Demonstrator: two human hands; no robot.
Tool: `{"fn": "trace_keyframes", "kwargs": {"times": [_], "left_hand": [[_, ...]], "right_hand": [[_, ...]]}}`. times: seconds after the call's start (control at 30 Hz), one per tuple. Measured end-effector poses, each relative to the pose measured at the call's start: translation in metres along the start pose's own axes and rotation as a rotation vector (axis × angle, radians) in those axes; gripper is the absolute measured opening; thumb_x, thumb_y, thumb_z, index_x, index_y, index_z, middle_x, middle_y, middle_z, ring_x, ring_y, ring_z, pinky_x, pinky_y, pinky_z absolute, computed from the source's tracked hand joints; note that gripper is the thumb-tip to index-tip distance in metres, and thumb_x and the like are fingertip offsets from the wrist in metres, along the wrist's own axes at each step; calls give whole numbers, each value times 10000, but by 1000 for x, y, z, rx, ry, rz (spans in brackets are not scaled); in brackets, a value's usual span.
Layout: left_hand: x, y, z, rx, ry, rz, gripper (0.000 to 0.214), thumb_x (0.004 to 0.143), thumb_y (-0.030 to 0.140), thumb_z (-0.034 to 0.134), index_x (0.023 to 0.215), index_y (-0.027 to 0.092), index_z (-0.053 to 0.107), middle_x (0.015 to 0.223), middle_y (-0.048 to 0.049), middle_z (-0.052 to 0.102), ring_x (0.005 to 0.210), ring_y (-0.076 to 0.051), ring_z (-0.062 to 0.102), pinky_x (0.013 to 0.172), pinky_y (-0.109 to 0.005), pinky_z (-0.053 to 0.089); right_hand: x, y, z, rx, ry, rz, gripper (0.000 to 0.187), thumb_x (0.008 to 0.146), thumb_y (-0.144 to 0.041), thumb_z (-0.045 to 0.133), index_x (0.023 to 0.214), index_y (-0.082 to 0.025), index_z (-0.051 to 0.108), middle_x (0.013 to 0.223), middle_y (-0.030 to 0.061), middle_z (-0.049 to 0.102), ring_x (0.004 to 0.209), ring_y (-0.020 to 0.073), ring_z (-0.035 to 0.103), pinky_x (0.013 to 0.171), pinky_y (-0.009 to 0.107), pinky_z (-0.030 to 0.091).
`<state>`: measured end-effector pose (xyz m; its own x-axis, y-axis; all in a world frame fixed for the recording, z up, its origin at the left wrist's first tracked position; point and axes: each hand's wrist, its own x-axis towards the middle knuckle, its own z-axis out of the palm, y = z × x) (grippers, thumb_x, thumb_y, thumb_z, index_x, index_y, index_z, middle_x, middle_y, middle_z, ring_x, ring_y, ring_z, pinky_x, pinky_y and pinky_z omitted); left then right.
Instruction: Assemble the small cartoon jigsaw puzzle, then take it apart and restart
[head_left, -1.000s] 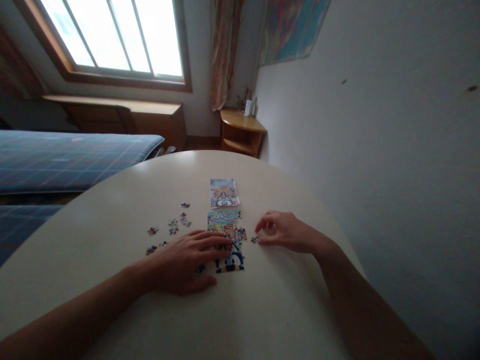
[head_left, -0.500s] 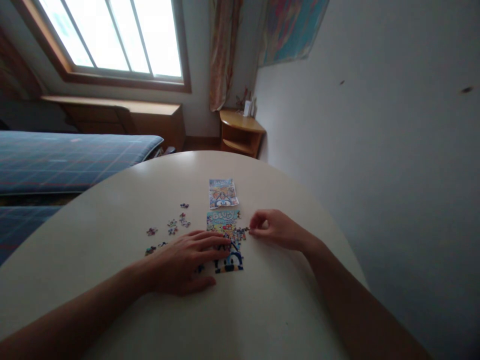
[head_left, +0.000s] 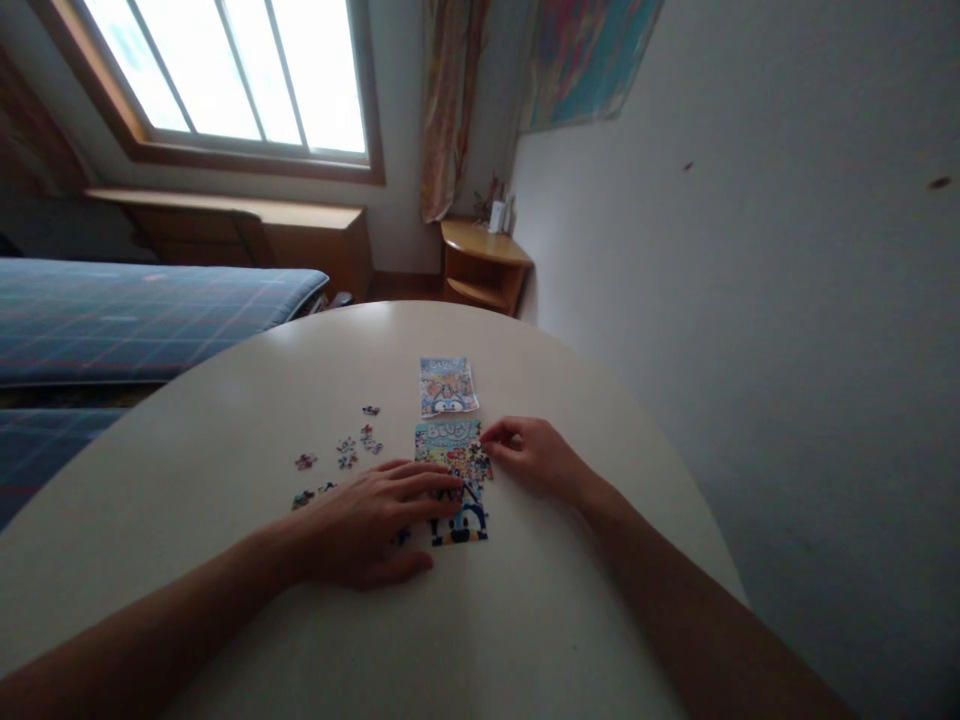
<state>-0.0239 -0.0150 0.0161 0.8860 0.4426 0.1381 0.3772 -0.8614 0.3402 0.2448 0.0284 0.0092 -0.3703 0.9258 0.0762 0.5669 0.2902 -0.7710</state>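
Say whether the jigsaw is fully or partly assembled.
Partly assembled: loose pieces lie apart, left of the jigsaw; the left hand covers part of it.

One puzzle (head_left: 469, 465), one picture sheet (head_left: 448, 388), one table (head_left: 562, 600); loose pieces (head_left: 346, 453) several, exact count unclear.

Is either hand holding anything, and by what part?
Left hand: nothing, it rests on the puzzle. Right hand: at its edge; any hold can't be told.

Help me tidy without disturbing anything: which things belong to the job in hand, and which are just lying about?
Job in hand:
part-built jigsaw, left hand over it, right hand at its edge
loose pieces
printed sheet, similar picture

Just about:
plaid mattress
curtains
poster
corner shelf
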Motion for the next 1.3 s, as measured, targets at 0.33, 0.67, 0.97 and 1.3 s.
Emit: {"fn": "trace_keyframes", "kwargs": {"times": [0.33, 0.67, 0.97, 1.3], "left_hand": [[0, 0, -1, -25, 21, 14, 634, 855, 401, 627, 1449, 323, 419, 1488, -40, 471, 1337, -288, 464, 1118, -485, 383], [0, 0, 0, 8, -4, -8, 644, 847, 392, 631, 1450, 322, 417, 1507, -30, 448, 1349, -290, 448, 1123, -490, 378], [0, 1, -1, 9, -1, -1, 627, 852, 389, 620, 1442, 307, 427, 1504, -35, 453, 1343, -288, 455, 1113, -488, 390], [0, 0, 0, 19, -14, -2, 623, 858, 393, 614, 1445, 311, 424, 1507, -21, 448, 1349, -273, 447, 1126, -465, 377]], "right_hand": [[1, 1, 0, -11, -7, -14, 165, 836, -252, 607, 911, -166, 727, 866, 53, 752, 747, 154, 672, 749, 285, 516], [-1, -5, -1, -119, 19, 7, 167, 815, -228, 611, 896, -173, 746, 767, 35, 724, 639, 127, 599, 609, 240, 440], [-2, -5, 1, -211, 62, -61, 111, 833, -262, 666, 873, -202, 750, 860, 36, 670, 664, 112, 563, 643, 240, 425], [-3, -8, 1, -280, 76, -106, 73, 834, -278, 701, 835, -217, 742, 863, 17, 648, 673, 110, 545, 671, 247, 413]]}}
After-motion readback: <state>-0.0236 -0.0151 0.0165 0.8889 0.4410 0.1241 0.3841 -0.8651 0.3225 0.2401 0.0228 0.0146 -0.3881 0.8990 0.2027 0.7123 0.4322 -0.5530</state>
